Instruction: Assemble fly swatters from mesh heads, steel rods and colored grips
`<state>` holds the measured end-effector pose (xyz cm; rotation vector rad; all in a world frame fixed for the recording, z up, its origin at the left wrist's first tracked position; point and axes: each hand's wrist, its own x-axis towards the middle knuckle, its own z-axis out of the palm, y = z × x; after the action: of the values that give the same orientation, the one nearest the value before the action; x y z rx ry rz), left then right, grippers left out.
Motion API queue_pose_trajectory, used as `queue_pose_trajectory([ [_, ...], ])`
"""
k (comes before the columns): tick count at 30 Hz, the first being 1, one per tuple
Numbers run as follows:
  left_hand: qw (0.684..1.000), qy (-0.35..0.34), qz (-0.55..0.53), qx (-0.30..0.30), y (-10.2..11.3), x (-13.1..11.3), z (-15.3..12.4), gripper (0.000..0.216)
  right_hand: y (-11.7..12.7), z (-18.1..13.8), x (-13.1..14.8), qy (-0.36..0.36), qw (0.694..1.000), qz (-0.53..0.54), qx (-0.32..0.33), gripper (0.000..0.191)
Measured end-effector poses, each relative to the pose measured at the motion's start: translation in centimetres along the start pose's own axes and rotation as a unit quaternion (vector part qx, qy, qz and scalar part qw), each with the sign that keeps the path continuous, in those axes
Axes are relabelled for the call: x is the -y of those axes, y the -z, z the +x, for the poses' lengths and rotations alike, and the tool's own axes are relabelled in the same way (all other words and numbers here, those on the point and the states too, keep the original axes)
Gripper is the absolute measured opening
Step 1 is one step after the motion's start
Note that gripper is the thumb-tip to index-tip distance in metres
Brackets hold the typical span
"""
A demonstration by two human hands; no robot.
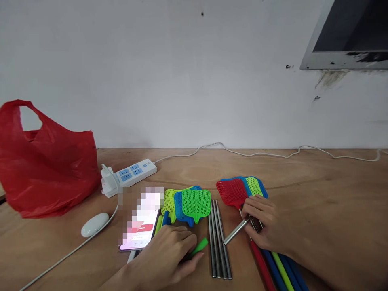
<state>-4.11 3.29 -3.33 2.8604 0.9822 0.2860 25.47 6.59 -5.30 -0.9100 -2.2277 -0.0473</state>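
Note:
My left hand [169, 252] is closed around a green plastic handle [200, 245], whose end sticks out past the thumb. In my right hand [263, 223] a silver metal tube [236, 232] is pinched, slanting down to the left. Between the hands lie several slim metal rods [218, 250] side by side. Above my left hand, green [196, 203], blue [178, 207] and yellow [169, 200] fly swatter heads overlap. Under and beyond my right hand are red [232, 191] and yellow-green [255, 186] swatter heads over blue, with red [261, 263], blue and yellow-green [282, 270] handles below.
A lit phone [142, 230] lies left of the swatters, partly pixelated. Behind it is a white power strip [138, 173] with a cable along the wall. A white oval device [94, 224] and a red plastic bag [48, 165] are on the wooden table's [333, 202] left side.

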Motion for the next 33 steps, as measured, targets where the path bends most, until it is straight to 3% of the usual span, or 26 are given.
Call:
queue_pose_trajectory([
  [18, 0.999, 0.043, -0.011, -0.028, -0.3, -0.1, -0.2, 0.016, -0.4, -0.2, 1.1, 0.046, 0.998, 0.007, 0.029, 0.016],
  [28, 0.997, 0.031, -0.033, -0.057, -0.1, 0.0, -0.2, 0.037, -0.4, -0.6, 0.1, 0.143, 0.988, -0.066, -0.009, 0.028],
  [33, 0.997, 0.005, -0.030, -0.068, 0.0, -0.4, -0.1, 0.040, -0.3, -0.4, 0.9, 0.174, 0.980, -0.098, -0.012, 0.029],
])
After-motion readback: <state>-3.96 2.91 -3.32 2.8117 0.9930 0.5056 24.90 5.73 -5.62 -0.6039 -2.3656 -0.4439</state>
